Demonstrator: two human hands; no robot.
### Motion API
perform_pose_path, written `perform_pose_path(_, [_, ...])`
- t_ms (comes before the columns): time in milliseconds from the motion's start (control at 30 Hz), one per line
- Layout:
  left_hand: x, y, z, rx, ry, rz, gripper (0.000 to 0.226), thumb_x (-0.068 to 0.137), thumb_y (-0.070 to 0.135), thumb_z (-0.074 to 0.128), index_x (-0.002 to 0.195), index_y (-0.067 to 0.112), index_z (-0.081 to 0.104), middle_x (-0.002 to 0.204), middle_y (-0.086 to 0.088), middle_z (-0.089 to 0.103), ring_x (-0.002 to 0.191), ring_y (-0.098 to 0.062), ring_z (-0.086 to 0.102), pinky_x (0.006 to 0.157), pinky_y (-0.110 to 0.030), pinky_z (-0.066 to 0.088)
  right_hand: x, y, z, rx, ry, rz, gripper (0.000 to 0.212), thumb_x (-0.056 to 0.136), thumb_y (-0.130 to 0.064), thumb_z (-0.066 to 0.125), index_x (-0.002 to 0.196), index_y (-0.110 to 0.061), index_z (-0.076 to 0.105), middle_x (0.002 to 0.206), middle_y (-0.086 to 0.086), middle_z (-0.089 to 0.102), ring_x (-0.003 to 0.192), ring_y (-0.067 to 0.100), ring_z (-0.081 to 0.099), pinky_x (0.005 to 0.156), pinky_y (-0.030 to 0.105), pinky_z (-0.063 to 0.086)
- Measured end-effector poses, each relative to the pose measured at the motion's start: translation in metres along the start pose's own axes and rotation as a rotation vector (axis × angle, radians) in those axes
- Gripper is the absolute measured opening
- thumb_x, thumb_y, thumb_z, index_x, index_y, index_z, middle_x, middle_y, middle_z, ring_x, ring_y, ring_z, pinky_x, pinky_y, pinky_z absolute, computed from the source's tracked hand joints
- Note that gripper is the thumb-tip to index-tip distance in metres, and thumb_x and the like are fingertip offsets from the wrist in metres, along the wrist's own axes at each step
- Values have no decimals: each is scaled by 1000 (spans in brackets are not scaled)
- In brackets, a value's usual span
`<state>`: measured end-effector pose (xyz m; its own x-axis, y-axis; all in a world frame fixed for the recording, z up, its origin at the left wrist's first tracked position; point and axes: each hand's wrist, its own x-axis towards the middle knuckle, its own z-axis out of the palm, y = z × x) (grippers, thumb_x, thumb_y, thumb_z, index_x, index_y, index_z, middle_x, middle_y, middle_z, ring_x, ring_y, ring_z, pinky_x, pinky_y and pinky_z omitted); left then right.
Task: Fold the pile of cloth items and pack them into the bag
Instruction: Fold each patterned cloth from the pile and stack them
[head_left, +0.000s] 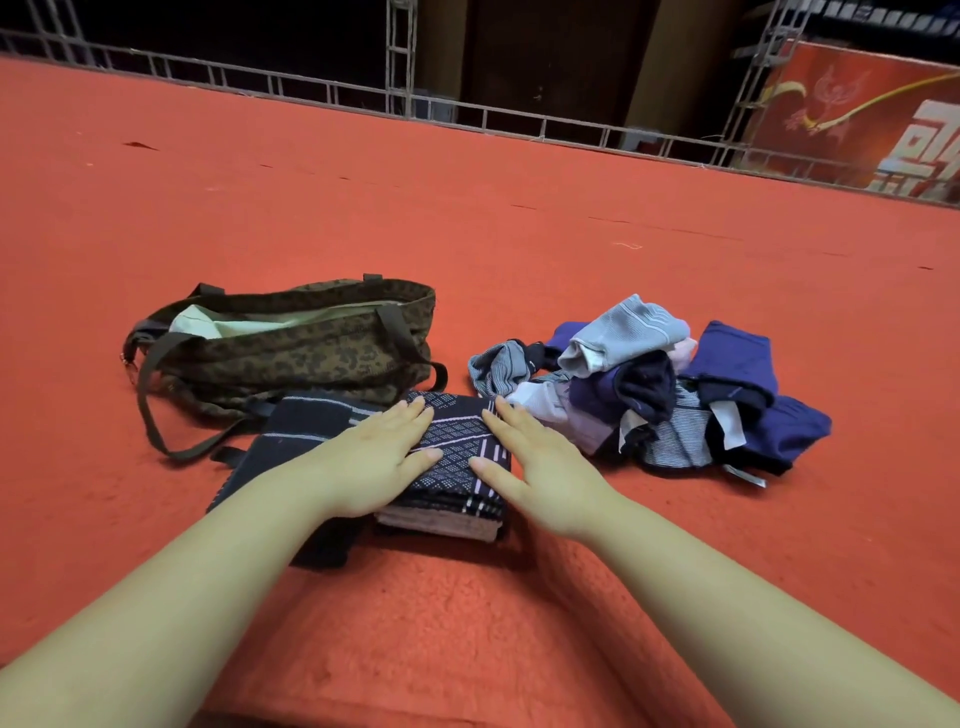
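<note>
A folded dark navy cloth with a white diamond pattern (457, 441) lies on the red carpet, stacked on a pale folded piece. My left hand (379, 457) and my right hand (535, 467) both press flat on it with straight fingers. Another dark cloth (296, 431) lies under and left of the stack. A brown leopard-print bag (291, 348) sits behind on the left, its mouth open and showing pale lining. An unfolded pile of grey, purple and navy cloth items (665, 395) lies to the right.
Red carpet (467, 218) stretches all around. A metal truss railing (467, 114) runs along its far edge, with a red banner (857, 119) at the far right. The bag's long strap (156, 426) trails on the floor to the left.
</note>
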<state>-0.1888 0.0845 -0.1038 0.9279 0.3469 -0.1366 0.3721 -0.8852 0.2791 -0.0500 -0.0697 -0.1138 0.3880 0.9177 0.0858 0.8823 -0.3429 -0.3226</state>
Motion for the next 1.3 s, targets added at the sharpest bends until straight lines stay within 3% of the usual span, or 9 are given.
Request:
perform_pose_path(133, [-1,-1,2,-56,-4,-11,63,102,42,27,152,17,1,159,4,-8,145,-7,-9,114,-22,-4,0,3,7,37,-28,17,66,97,-50,39,152,-21,17,160,-1,2,147,12,4,119,30,6])
perform_pose_path(267, [0,4,-2,40,-19,-18,63,102,42,27,152,15,2,160,1,-6,146,-10,-6,115,-23,-3,-2,3,3,45,-28,13,65,97,-50,40,151,-21,19,160,-1,3,147,14,5,118,29,6])
perform_pose_path(400, [7,20,-21,175,78,-34,57,101,43,33,150,16,25,158,-3,18,145,-12,15,117,-28,4,-7,10,-16,34,88,-3,69,89,-59,39,146,-20,35,157,4,23,144,16,20,116,33,18])
perform_pose_path(567, [23,55,-31,76,267,80,40,98,39,43,135,25,48,139,5,49,128,-16,41,110,-29,24,-13,47,-50,-18,282,70,54,87,-37,61,134,-14,51,144,8,45,134,25,40,110,35,30])
perform_pose_path(800, [80,111,-32,-215,276,-26,38,96,36,49,130,20,55,131,-2,58,121,-20,51,95,-28,39,-2,101,-92,-90,432,274,57,88,-31,61,139,-12,43,145,6,42,134,24,38,107,36,33])
perform_pose_path(1033, [133,134,-20,-270,293,-97,38,86,37,61,120,21,54,115,3,60,108,-18,56,88,-30,43,28,134,-105,116,535,378,49,88,-33,62,132,-17,48,133,4,52,120,25,49,98,39,41])
perform_pose_path(1167, [148,131,-15,-362,408,-116,33,83,29,66,113,21,54,108,7,64,105,-13,58,77,-22,38,43,142,-106,289,559,482,26,88,-34,61,109,-22,55,114,-3,60,108,19,55,86,35,44])
perform_pose_path(1233, [151,129,-14,-409,430,-108,25,85,26,66,107,22,57,95,8,67,95,-13,60,64,-17,33,44,144,-105,363,594,490,13,88,-31,62,95,-25,53,96,-12,60,97,16,56,75,30,40])
perform_pose_path(1300, [152,127,-14,-435,460,-85,17,87,26,65,102,20,62,87,7,64,84,-14,57,61,-18,32,44,145,-103,393,628,493,11,88,-29,63,90,-24,53,83,-17,55,89,14,55,70,29,37])
